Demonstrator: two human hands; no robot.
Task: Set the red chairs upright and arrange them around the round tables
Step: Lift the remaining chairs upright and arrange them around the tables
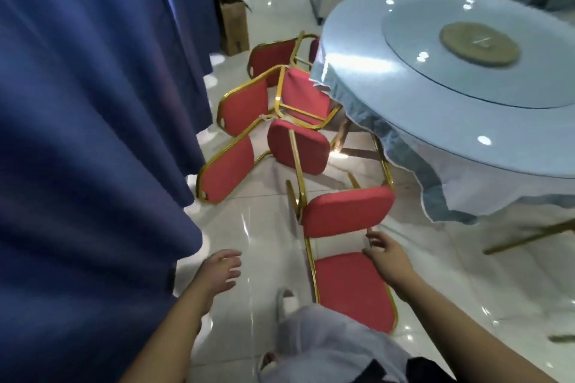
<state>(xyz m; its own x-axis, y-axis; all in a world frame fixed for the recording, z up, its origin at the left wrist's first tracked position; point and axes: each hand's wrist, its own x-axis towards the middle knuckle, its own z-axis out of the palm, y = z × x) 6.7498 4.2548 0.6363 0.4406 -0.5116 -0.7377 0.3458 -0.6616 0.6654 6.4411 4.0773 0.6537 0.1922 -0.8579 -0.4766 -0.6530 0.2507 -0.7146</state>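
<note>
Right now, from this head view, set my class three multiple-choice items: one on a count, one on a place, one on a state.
1. How many red chairs show? A two; B four; C seven.
2. Where is the cardboard box? A on the table; B on the floor beyond the chairs; C on a chair seat.
3. How is the left hand? A open, holding nothing; B gripping a chair leg; C pressing the table.
Key: B, four lie toppled beside the round table; B, it stands past the farthest chair by the blue curtain; A, its fingers are spread above the floor.
</note>
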